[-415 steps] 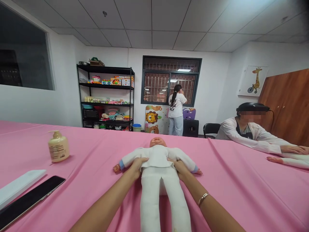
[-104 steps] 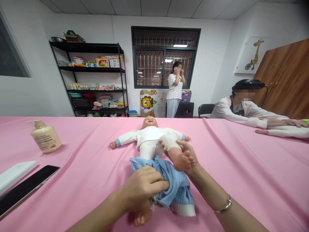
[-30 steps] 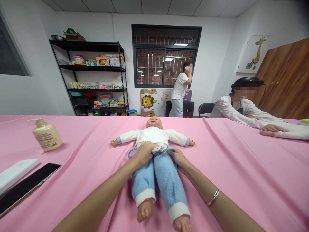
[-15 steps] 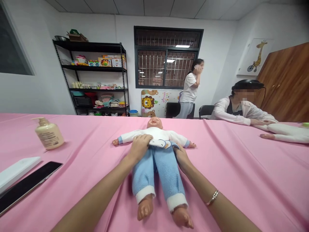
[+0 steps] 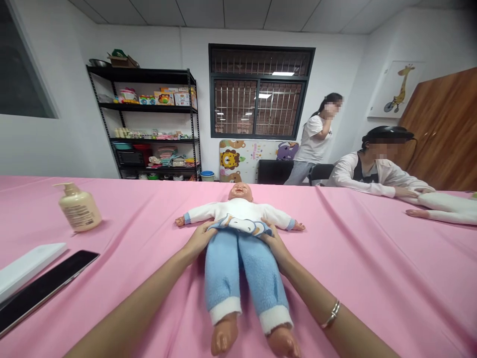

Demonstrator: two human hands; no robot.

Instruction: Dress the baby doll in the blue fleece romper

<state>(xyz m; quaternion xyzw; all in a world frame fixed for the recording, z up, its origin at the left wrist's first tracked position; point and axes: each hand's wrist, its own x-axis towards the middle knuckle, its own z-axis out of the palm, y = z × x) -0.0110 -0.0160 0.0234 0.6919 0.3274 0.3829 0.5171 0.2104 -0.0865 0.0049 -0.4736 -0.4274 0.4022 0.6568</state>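
A baby doll (image 5: 240, 192) lies on its back on the pink tablecloth (image 5: 141, 219), feet toward me and arms spread. It wears a white and blue top (image 5: 242, 224), whose lower front with a cartoon face is bunched at the waist, and light blue trousers (image 5: 223, 268) with white cuffs. At the waist's left side, my left hand (image 5: 199, 239) is closed on the edge of the top. On the opposite side my right hand (image 5: 275, 242) pinches the other edge, its fingers partly hidden by the cloth.
To the left stand a pump bottle (image 5: 79, 209), a black phone (image 5: 48, 288) and a white flat box (image 5: 30, 263). A seated person (image 5: 372, 171) handles another doll (image 5: 447, 206) at the far right. Someone else (image 5: 315, 136) walks behind the table. Shelves (image 5: 149, 107) line the back wall.
My left hand has moved from the front of the waist out to its left side, and the top's hem is spread wider. The walking person has moved right.
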